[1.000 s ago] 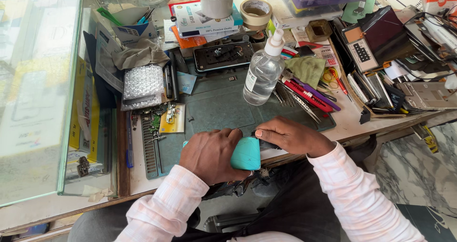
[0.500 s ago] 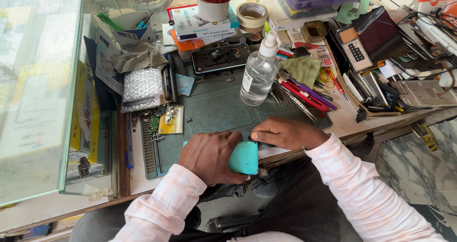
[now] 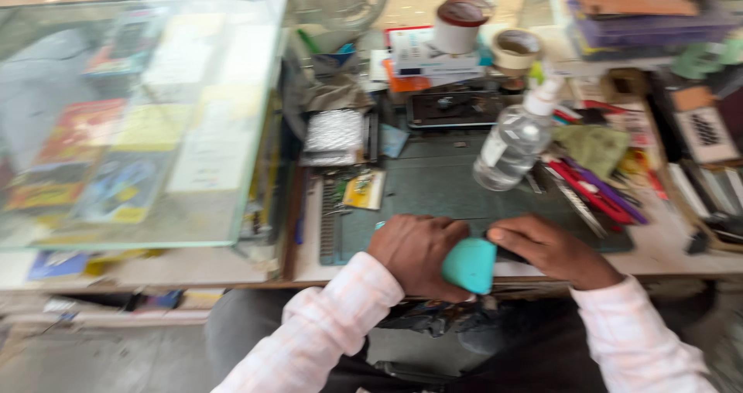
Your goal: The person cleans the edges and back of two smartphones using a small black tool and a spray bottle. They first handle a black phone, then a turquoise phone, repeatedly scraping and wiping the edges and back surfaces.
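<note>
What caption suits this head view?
Both hands, left hand and right hand, grip a teal object at a cluttered workbench.

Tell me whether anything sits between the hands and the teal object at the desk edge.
Nothing visible does. The left hand is wrapped around the teal object, and the right hand lies right beside it, apparently touching; motion blur hides the exact contact.

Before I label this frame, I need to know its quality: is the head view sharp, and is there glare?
Head view: motion blur smears everything; the left hand, right hand and teal object have soft edges. Head view: the glass case carries pale reflections; daylight is even, and the spray bottle is readable only by shape.
</note>
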A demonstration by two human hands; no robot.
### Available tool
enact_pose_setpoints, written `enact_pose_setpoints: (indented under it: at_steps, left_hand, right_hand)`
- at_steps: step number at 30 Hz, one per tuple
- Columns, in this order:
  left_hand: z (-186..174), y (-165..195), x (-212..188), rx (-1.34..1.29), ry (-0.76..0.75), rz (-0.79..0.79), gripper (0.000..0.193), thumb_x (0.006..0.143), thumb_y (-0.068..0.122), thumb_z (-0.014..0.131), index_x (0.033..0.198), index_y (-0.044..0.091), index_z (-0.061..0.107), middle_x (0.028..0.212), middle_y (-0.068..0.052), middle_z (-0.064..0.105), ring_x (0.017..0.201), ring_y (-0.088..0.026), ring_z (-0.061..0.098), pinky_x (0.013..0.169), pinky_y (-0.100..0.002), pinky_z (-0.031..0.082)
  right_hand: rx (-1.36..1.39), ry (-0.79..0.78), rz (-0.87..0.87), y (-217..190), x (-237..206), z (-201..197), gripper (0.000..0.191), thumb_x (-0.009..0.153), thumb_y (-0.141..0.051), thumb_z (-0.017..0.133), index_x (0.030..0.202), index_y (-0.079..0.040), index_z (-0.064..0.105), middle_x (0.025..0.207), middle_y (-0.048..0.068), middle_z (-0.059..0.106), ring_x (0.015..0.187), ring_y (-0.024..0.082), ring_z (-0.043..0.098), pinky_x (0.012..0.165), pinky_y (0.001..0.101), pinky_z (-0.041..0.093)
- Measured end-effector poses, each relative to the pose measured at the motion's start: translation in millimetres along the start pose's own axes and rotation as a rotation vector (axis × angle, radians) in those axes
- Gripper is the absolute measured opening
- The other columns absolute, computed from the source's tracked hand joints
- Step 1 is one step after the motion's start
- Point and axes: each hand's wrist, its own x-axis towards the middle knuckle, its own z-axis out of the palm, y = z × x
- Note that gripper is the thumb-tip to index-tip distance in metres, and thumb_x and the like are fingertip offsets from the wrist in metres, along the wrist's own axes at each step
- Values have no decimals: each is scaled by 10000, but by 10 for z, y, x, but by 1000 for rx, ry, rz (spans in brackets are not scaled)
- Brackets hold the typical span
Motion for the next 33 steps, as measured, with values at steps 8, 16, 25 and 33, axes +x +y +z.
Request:
enact_pose_setpoints:
  at_steps: [8,16,25,33]
  left_hand:
    - [73,25,70,15,15,-60,705,579,552,875,1065,87,662,931,-122,723,835,-353,711,694,-480,556]
    - [85,13,109,-1,31,-85,652,593,522,874,1013,84,637,882,-114,705,783,-356,703,663,-485,551]
    - [130,14,88,17,1,-91,651,601,513,875,1022,80,630,853,-115,697,754,-349,705,652,-477,558]
    - [175,-14,90,66,-20,-57,640,590,495,878,992,68,621,810,-118,684,717,-336,702,637,-462,567]
  right_hand:
    - [52,94,33,-307,-2,113,377,1044,-324,537,867,-2,621,652,16,501,654,88,460,592,310,449]
    - [-118,334,-11,-727,-43,339,429,1066,-335,489,793,-7,533,561,65,402,540,126,356,501,365,338]
    - [-51,232,-48,-687,-39,275,436,1076,-319,487,771,-7,506,572,57,402,561,111,361,507,355,344]
    - [-91,164,-73,-654,-27,213,423,1054,-283,535,737,-6,488,556,66,383,532,122,341,494,360,321]
